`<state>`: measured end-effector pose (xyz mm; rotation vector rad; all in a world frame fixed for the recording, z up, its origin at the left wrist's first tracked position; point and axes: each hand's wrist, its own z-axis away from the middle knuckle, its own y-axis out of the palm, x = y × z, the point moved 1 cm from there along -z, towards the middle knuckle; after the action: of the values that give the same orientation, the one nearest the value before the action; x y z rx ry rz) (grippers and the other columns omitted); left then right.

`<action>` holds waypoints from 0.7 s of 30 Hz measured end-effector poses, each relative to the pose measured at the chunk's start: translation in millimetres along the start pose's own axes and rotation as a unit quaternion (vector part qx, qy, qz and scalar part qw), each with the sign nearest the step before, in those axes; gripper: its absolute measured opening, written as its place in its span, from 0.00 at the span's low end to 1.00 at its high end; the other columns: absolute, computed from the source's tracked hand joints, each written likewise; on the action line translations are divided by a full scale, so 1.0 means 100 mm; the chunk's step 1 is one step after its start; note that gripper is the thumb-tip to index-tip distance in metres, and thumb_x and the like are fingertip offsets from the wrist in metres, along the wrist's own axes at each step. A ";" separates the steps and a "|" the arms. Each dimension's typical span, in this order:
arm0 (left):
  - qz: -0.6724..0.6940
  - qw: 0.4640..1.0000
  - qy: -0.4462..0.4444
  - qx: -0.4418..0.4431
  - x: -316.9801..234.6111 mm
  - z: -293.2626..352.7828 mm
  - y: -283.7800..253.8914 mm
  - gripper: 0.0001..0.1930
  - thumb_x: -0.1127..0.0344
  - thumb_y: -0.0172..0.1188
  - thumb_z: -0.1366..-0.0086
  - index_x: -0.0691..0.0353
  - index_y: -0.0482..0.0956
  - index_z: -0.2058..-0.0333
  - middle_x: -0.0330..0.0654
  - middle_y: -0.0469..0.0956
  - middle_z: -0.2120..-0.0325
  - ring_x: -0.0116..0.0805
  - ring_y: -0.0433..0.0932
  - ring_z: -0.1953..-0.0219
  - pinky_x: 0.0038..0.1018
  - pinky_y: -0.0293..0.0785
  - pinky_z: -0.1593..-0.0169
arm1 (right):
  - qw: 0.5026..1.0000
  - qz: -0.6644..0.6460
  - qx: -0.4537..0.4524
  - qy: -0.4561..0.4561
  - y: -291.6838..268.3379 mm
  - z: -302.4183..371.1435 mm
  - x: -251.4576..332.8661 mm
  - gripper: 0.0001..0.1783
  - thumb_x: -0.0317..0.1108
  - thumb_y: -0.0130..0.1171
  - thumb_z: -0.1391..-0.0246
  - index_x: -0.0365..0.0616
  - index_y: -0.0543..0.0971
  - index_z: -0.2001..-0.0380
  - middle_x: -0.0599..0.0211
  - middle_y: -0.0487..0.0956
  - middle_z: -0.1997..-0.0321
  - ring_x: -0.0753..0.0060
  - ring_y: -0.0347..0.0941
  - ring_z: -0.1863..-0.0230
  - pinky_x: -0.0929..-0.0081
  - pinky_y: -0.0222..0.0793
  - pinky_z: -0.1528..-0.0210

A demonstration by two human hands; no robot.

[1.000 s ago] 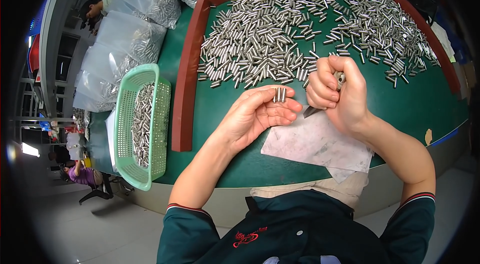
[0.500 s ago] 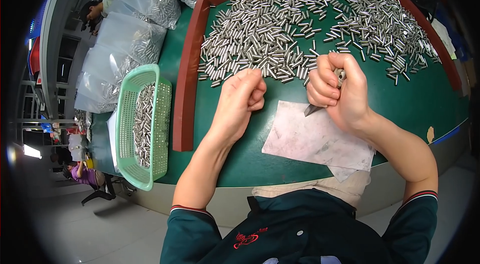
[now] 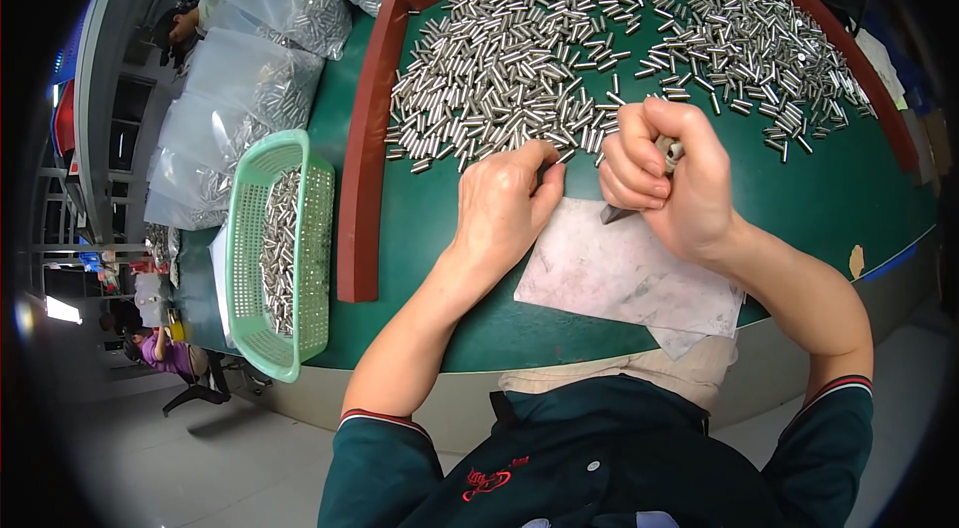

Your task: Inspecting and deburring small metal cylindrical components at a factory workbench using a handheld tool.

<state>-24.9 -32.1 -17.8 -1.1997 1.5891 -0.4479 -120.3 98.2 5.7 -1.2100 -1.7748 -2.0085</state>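
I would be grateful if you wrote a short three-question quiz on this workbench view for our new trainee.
1. True or false: the green perforated basket stands to the left of the red-brown wooden rail nearest to it.
2. Multiple choice: which hand grips the dark-tipped tool? A) left; B) right; C) both.
3. Fill in the blank: the left hand is at the near edge of a wide spread of loose ____.

Key
1. True.
2. B: the right hand is closed around it; its dark tip sticks out below the fist.
3. Cylindrical metal pins.
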 end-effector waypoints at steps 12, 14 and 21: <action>0.686 0.623 -0.318 0.198 -0.03 0.09 -0.34 0.06 0.67 0.52 0.41 0.62 0.69 0.74 0.25 0.55 0.89 0.14 0.47 0.88 0.15 0.42 0.84 | 0.686 0.686 0.045 -0.237 0.30 0.07 0.21 0.06 0.25 0.57 0.62 0.41 0.74 0.74 0.64 0.74 0.83 0.70 0.69 0.88 0.76 0.61 0.86; 0.693 0.618 -0.315 0.199 -0.03 0.11 -0.33 0.06 0.67 0.52 0.41 0.61 0.69 0.74 0.25 0.55 0.89 0.14 0.47 0.88 0.15 0.42 0.84 | 0.681 0.695 0.054 -0.224 0.27 0.06 0.16 0.06 0.25 0.57 0.61 0.42 0.74 0.74 0.63 0.75 0.82 0.69 0.69 0.87 0.76 0.62 0.86; 0.704 0.588 -0.327 0.228 -0.03 0.13 -0.29 0.07 0.66 0.51 0.41 0.61 0.67 0.75 0.25 0.50 0.91 0.15 0.45 0.88 0.17 0.42 0.83 | 0.673 0.699 0.059 -0.234 0.25 0.03 0.10 0.07 0.26 0.58 0.62 0.40 0.76 0.74 0.63 0.76 0.82 0.70 0.70 0.87 0.76 0.63 0.85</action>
<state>0.5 -38.4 1.4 0.5012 1.1487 0.5879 -109.4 98.2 30.2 -2.1217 -0.4524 -0.6398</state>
